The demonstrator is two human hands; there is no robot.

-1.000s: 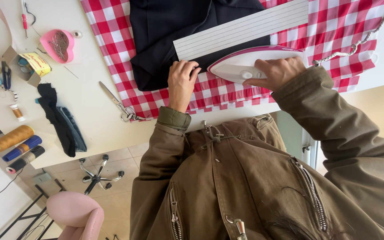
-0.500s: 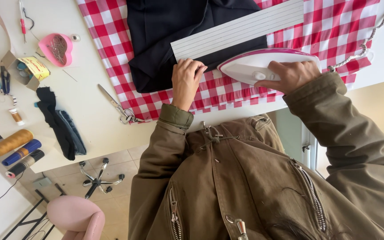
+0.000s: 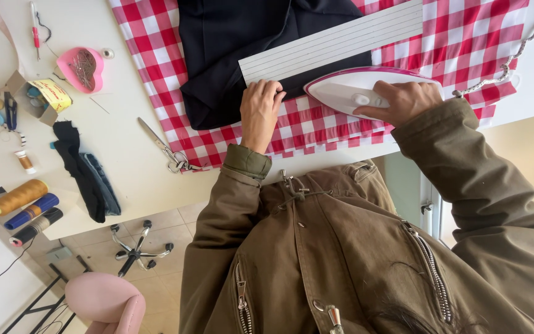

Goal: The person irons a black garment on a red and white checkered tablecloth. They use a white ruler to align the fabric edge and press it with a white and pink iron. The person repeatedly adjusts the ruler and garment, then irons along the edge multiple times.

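L hand (image 3: 259, 111) flat, fingers spread, pinning ruled white strip (image 3: 335, 43) on dark fabric (image 3: 242, 55) as edge guide; R hand (image 3: 403, 102) grip wrapped tight round iron (image 3: 353, 89), pressing alongside.

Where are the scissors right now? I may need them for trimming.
In the head view, the scissors lie on the white table, touching the red checked cloth's edge, beyond the left hand.

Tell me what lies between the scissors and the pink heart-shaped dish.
In the head view, only bare white table lies between the scissors and the pink heart-shaped dish.
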